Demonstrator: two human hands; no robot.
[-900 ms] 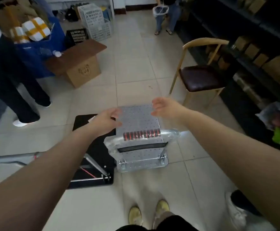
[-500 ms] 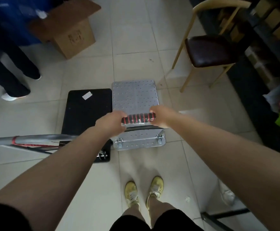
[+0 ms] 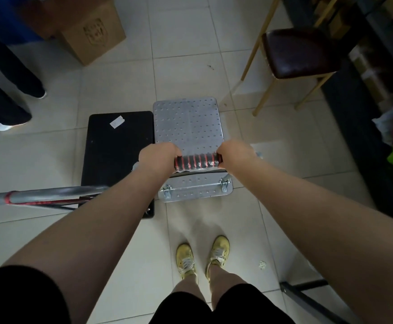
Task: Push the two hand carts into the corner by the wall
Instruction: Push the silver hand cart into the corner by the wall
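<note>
A silver hand cart (image 3: 187, 123) with a studded metal deck stands on the tiled floor in front of my feet. Its handle (image 3: 196, 162) has a black and red ribbed grip. My left hand (image 3: 159, 157) is closed on the handle's left end and my right hand (image 3: 235, 155) on its right end. A black hand cart (image 3: 118, 146) sits flush against the silver cart's left side. The black cart's grey handle bar (image 3: 43, 197), with red tape, sticks out to the left under my left forearm.
A wooden chair (image 3: 300, 52) with a dark seat stands ahead on the right, beside dark shelving (image 3: 382, 43). A cardboard box (image 3: 90, 36) is ahead on the left. Another person's legs (image 3: 6, 90) stand at far left. A dark metal bar (image 3: 307, 298) lies at lower right.
Both hands went from hovering open over the silver cart to gripping its handle. The view tilted down. Since half a second ago the grip has held and little has moved.
</note>
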